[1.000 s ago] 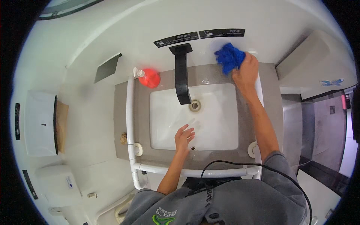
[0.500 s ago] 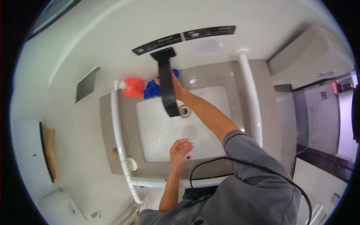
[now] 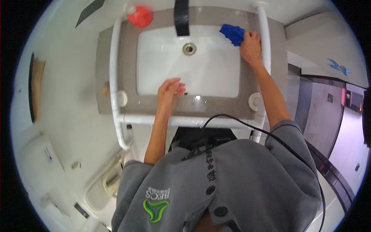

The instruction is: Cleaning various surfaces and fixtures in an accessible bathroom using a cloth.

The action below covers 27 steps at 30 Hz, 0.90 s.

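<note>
At the back right corner of the sink, my right hand (image 3: 251, 48) is closed on the edge of a crumpled blue cloth (image 3: 232, 34). The cloth lies partly on the grey-brown countertop (image 3: 216, 14) and partly over the rim of the white basin (image 3: 212, 69). My left hand (image 3: 170, 91) hovers above the basin's front edge, holding nothing, with its fingers loosely bent and apart. A black faucet (image 3: 181, 19) reaches over the back of the basin, its tip just behind the metal drain (image 3: 189, 48).
A red bottle (image 3: 141, 16) with a white top stands at the back left. White grab rails run along the left (image 3: 113, 69), right (image 3: 265, 27) and front (image 3: 185, 121) of the counter. A black cable (image 3: 278, 140) crosses my right side.
My right hand has moved the blue cloth from behind the faucet to the back right corner. The view has shifted, so the sink sits higher; my left hand stays near the front rim.
</note>
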Available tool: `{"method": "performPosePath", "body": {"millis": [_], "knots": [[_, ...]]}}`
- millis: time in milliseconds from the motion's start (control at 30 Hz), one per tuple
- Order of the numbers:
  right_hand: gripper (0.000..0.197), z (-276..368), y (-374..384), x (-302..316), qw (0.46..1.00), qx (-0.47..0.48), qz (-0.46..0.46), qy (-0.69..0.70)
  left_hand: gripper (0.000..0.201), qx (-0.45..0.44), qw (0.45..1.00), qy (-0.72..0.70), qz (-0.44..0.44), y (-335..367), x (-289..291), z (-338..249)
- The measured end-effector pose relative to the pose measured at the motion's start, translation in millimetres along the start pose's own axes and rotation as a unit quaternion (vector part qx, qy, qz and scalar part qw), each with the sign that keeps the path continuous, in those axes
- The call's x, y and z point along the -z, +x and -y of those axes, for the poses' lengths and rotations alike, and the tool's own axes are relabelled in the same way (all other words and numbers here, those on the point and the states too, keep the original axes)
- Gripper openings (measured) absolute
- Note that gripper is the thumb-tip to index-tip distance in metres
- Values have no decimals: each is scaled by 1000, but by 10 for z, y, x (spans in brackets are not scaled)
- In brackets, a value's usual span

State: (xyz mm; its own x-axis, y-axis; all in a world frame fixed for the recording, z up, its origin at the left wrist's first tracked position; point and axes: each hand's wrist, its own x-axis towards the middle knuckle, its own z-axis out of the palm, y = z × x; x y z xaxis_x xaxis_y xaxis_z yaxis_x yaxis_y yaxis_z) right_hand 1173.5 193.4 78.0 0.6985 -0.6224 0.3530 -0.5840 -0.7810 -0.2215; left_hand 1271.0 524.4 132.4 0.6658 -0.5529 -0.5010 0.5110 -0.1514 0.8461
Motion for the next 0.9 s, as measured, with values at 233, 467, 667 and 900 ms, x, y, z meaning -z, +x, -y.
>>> {"method": "performPosePath", "body": {"millis": [233,467,667,900], "knots": [[37,375,-1307,484,993,-43,106,-18,23,-31,999,18,-26,-143,346,-165],[46,1043,-1658,606,966,104,222,85,23,-80,996,-7,-46,-389,1028,-275],[52,1707,-1322,255,879,208,317,290,21,-117,985,-37,-118,-680,1587,-354],[48,3402,-1054,-302,804,361,236,409,17,-289,865,271,-306,-642,2489,-643]]}}
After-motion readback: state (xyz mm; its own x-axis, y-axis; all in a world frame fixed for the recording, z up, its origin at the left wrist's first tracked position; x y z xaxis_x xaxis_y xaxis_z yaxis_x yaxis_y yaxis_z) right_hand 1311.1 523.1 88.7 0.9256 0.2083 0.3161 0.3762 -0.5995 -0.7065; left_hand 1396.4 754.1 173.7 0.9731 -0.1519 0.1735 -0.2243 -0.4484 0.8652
